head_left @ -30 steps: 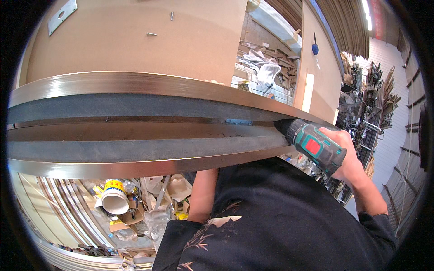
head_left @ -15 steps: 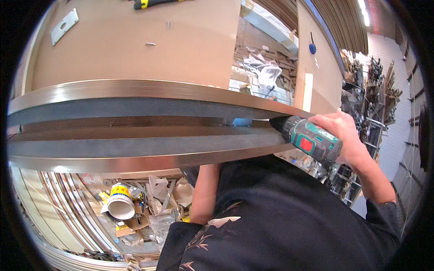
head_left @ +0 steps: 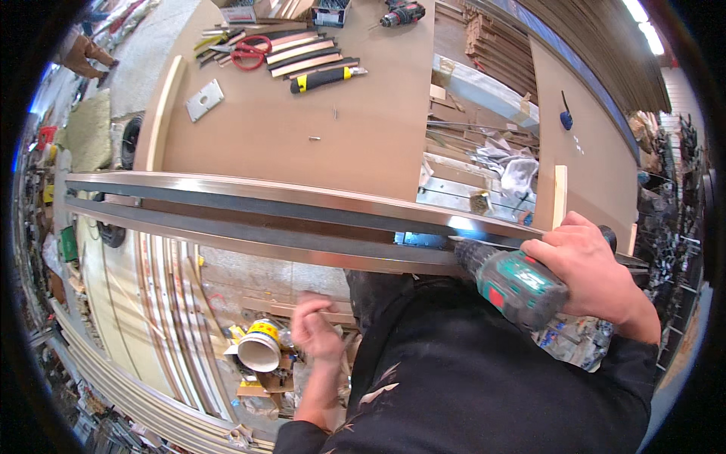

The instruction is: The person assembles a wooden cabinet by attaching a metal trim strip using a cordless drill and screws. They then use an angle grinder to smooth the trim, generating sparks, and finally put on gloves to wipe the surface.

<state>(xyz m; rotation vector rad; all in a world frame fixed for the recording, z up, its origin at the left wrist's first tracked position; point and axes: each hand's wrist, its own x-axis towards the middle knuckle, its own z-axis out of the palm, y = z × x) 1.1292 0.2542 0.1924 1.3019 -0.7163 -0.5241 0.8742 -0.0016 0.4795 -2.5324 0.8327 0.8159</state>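
Note:
My right hand (head_left: pixel 586 265) grips a green and black cordless drill (head_left: pixel 523 284), its tip pointing left at the channel of a long brownish metal profile (head_left: pixel 249 253). Whether the tip touches the metal, I cannot tell. Dark grey strips (head_left: pixel 302 214) line the profile, and a bluish, shiny piece (head_left: pixel 423 239) sits in its channel close to the tip. Below the profile's near edge, my left hand (head_left: pixel 316 333) hangs in the air, apart from it, with fingers curled together. Anything between those fingers is too small to make out.
On the brown board (head_left: pixel 257 144) lie a plate with a hole (head_left: pixel 205 101), red-handled scissors (head_left: pixel 250 53), a yellow-black tool (head_left: pixel 325 79), two small screws and a second drill (head_left: pixel 402 13). A white bucket (head_left: pixel 259 352) stands among scraps below. A person (head_left: pixel 87 54) is far left.
The view has shifted to show more of the board. My left hand, formerly hidden behind the profile, now shows below it. The drill stays in my right hand, now tilted differently.

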